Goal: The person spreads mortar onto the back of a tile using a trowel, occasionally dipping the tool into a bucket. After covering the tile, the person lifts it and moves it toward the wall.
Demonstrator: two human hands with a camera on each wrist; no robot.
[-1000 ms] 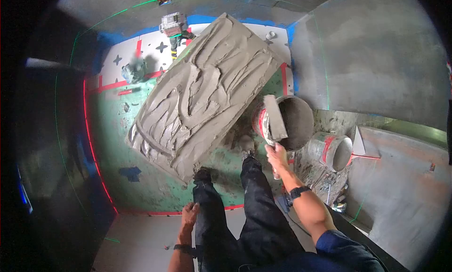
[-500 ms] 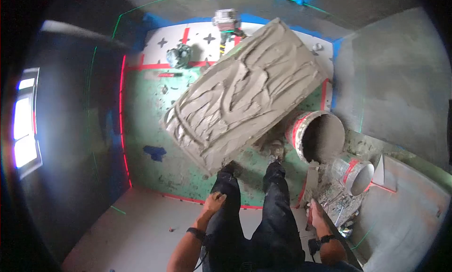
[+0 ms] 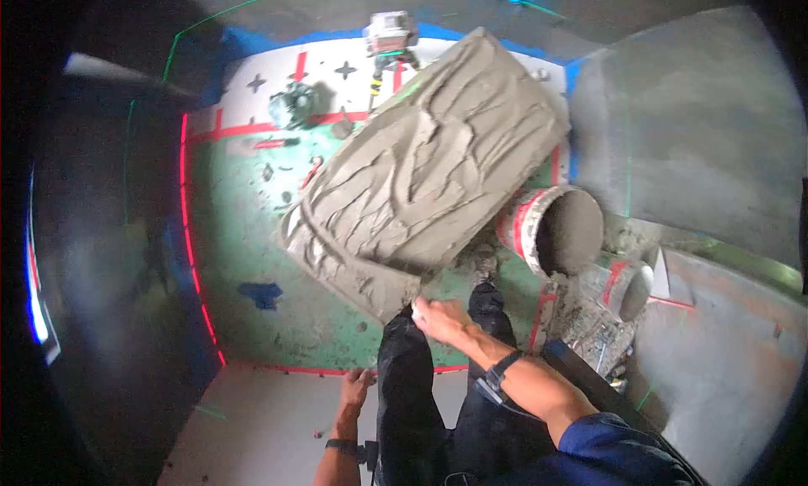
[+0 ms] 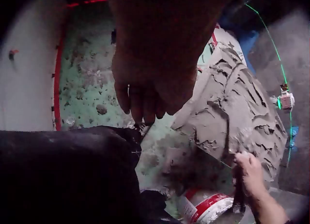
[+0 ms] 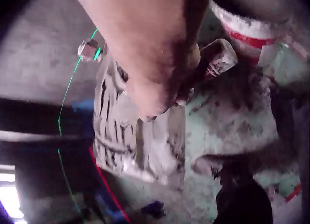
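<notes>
A large rectangular tile or panel (image 3: 505, 166) lies at a slant on the floor, coated in grey mortar (image 3: 362, 183) with ridges and swirls. My right hand (image 3: 442, 320) grips a trowel at the panel's near corner. In the right wrist view the thick handle of the trowel (image 5: 219, 59) sticks out behind the fist, while the forearm and hand hide much of its blade. Beside my left leg hangs my left hand (image 3: 358, 385), its fingers loosely bent and holding nothing. The left wrist view shows that hand (image 4: 150, 93) dark, in front of the floor.
A big mortar bucket (image 3: 528, 225) stands right of the panel, a smaller bucket (image 3: 617, 282) beside it. Behind the panel are a tripod-mounted device (image 3: 390, 33) and a crumpled plastic bag (image 3: 293, 106). Red tape (image 3: 278, 370) edges the green floor (image 3: 320, 343). My legs stand close to the panel.
My right hand has swung the trowel from by the large bucket, down past my right side, then left to the panel's near corner. The left hand stays low by my leg.
</notes>
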